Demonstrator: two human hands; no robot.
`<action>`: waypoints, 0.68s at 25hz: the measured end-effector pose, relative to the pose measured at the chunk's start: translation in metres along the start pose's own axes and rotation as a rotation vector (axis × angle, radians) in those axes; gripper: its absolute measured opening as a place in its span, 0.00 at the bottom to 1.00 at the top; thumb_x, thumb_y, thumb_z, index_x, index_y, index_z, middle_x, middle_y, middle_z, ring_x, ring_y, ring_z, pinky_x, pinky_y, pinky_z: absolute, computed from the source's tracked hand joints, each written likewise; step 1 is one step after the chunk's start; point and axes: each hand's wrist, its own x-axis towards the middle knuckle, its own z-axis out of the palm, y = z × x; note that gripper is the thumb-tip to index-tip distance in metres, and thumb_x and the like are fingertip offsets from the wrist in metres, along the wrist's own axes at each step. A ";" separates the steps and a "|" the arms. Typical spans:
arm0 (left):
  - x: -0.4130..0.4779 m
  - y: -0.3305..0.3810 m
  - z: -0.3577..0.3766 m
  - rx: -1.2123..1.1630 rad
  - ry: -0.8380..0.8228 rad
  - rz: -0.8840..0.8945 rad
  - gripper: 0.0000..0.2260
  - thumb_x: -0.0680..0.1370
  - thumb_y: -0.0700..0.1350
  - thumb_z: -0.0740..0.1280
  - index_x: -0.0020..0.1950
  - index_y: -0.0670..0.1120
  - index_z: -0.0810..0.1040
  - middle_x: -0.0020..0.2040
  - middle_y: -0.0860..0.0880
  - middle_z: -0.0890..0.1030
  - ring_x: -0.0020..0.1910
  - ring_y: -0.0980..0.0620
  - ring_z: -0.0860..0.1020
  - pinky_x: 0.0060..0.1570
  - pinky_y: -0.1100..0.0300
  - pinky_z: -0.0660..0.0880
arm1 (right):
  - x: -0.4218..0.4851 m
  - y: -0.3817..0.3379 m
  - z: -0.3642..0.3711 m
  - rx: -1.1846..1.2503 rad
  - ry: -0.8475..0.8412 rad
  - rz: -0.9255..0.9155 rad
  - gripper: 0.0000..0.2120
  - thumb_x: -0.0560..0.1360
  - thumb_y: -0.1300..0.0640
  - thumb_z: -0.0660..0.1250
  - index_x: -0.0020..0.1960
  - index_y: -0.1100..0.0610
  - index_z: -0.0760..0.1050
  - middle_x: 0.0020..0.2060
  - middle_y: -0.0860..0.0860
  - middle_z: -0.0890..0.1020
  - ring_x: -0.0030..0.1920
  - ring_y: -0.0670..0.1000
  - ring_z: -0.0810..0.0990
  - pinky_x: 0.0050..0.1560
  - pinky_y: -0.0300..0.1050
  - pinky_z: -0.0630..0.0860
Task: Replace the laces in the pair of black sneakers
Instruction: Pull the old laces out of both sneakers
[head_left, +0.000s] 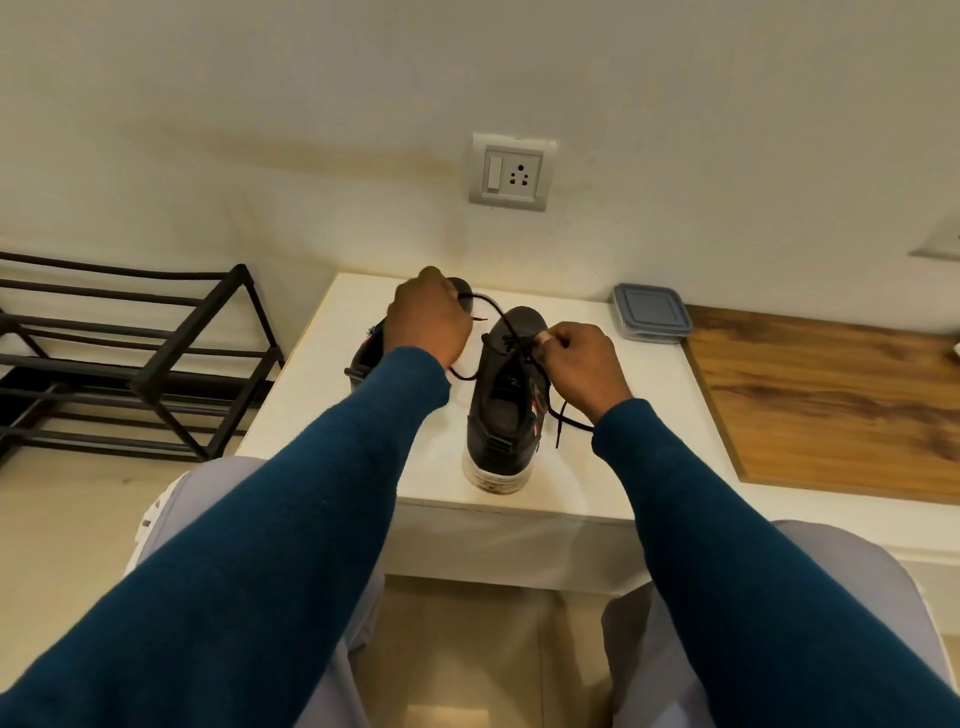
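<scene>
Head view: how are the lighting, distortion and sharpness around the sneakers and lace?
Head view: warm, even indoor light, soft shadows on the white low table, no glare; the head view's wide angle curves the black metal shoe rack and stretches the blue sleeves; the nearer black white-soled sneaker and thin black lace are readable, though mildly soft.

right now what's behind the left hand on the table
The second black sneaker lies behind the left hand, which holds a dark lace. Only its toe and one side show; its eyelets are covered.
</scene>
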 end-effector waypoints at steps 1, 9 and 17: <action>-0.001 -0.003 -0.005 0.131 -0.070 -0.017 0.09 0.79 0.41 0.61 0.57 0.42 0.77 0.47 0.45 0.77 0.45 0.43 0.76 0.45 0.53 0.73 | 0.000 0.000 0.000 0.001 0.013 -0.003 0.11 0.81 0.57 0.61 0.54 0.58 0.81 0.49 0.52 0.83 0.50 0.51 0.80 0.49 0.44 0.75; -0.019 0.011 0.004 -0.016 -0.227 0.355 0.14 0.79 0.39 0.60 0.61 0.44 0.81 0.60 0.47 0.80 0.59 0.49 0.78 0.62 0.55 0.74 | -0.002 -0.012 0.000 0.190 0.228 0.067 0.21 0.78 0.56 0.58 0.71 0.58 0.69 0.52 0.50 0.80 0.55 0.51 0.78 0.58 0.47 0.76; -0.011 -0.008 0.034 0.053 -0.339 0.212 0.10 0.75 0.46 0.69 0.56 0.49 0.83 0.56 0.46 0.82 0.51 0.49 0.82 0.57 0.52 0.80 | -0.007 -0.012 0.007 0.009 -0.051 -0.075 0.10 0.74 0.59 0.67 0.56 0.55 0.77 0.46 0.47 0.79 0.46 0.46 0.78 0.45 0.35 0.74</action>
